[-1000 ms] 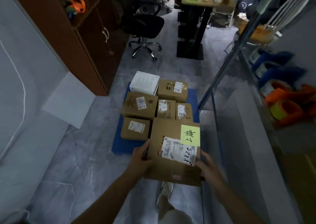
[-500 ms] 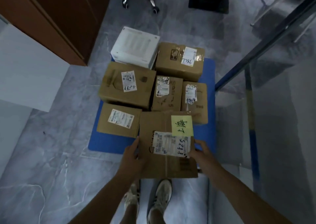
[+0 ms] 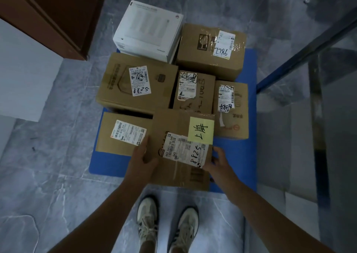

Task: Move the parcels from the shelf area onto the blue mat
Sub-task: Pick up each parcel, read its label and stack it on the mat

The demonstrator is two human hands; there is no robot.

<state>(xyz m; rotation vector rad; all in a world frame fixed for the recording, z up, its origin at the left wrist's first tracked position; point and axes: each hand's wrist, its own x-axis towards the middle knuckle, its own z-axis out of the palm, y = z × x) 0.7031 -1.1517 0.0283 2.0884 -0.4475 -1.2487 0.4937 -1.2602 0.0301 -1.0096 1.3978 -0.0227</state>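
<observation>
Below, both hands clasp one cardboard parcel (image 3: 181, 148) bearing a yellow note (image 3: 201, 130): the left hand (image 3: 142, 161) presses its left side with the thumb on top, and the right hand (image 3: 219, 161) curls around its right edge. Whether the parcel rests on the blue mat (image 3: 108, 166) cannot be told. Beyond the hands, five brown parcels and a white box (image 3: 147, 29) sit on the mat. Two shoes (image 3: 166, 225) stand on the floor between the forearms.

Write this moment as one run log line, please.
phase: placing | held: parcel with yellow note | left hand, right hand on its sides | over blue mat | six parcels there
</observation>
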